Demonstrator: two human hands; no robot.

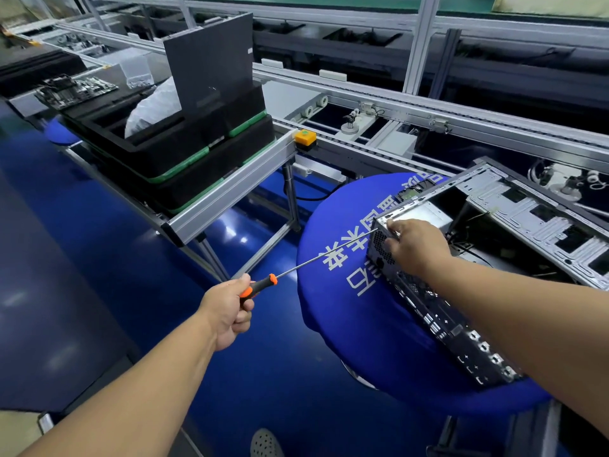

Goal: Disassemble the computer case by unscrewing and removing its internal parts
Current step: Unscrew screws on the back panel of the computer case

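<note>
An open computer case (514, 225) lies on a round blue-covered stand (356, 311) at the right, its rear panel with ports facing me. My right hand (415, 245) grips the near top corner of the case by the vented power supply. My left hand (230, 308) holds a long screwdriver (316, 258) by its orange-and-black handle. The thin shaft runs up and right, its tip at the case corner beside my right fingers.
A metal-framed table at left carries stacked black trays with green corners (184, 153) and an upright dark panel (211, 61). A circuit board (75, 89) lies further left. A conveyor line with a yellow button box (305, 137) runs behind. The floor is glossy blue.
</note>
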